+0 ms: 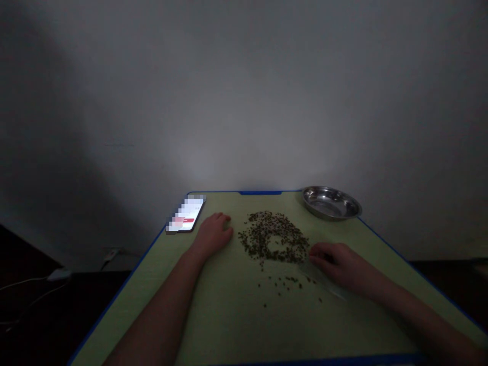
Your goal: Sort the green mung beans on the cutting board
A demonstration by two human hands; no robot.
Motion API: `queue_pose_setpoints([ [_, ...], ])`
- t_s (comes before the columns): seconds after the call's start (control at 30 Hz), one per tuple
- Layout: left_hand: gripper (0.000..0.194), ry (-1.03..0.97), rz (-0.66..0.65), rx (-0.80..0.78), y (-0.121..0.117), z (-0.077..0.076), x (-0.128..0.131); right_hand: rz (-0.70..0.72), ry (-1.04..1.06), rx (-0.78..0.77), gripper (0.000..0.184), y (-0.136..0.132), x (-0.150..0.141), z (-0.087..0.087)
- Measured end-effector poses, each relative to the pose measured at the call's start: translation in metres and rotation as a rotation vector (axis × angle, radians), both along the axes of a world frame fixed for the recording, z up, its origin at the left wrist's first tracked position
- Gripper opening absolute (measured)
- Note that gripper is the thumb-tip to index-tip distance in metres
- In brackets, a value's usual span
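A pile of small dark green seeds or beans [272, 236] lies spread in a rough ring on the light green tabletop [229, 315]. My left hand [212, 234] rests on the table just left of the pile, fingers curled under with nothing visible in them. My right hand [337, 262] lies at the pile's right edge, fingers bent and touching the table beside the seeds. A thin clear sheet or bag [324, 282] seems to lie under it; whether the fingers pinch anything is unclear. Loose seeds [290, 282] are scattered nearer to me.
A shallow steel bowl [331, 202] stands at the table's far right corner. A phone [186, 214] with a lit screen lies at the far left corner. The table has a blue rim and stands against a plain wall. White cables [34, 284] run over the dark floor at left.
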State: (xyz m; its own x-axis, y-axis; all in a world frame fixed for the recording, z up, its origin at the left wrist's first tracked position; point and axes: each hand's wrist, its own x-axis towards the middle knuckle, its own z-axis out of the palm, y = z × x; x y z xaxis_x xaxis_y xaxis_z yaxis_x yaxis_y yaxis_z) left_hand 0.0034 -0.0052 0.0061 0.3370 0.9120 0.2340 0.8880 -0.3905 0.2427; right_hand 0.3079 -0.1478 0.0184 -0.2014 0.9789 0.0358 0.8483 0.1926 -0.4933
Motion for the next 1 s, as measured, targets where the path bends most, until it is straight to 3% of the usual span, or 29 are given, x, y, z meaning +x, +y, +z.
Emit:
queue_pose_setpoints([
  [1.0,0.037,0.012,0.011,-0.002,0.001,-0.003,0.000,0.005,0.025,-0.016,0.020,-0.008,-0.012,-0.001],
])
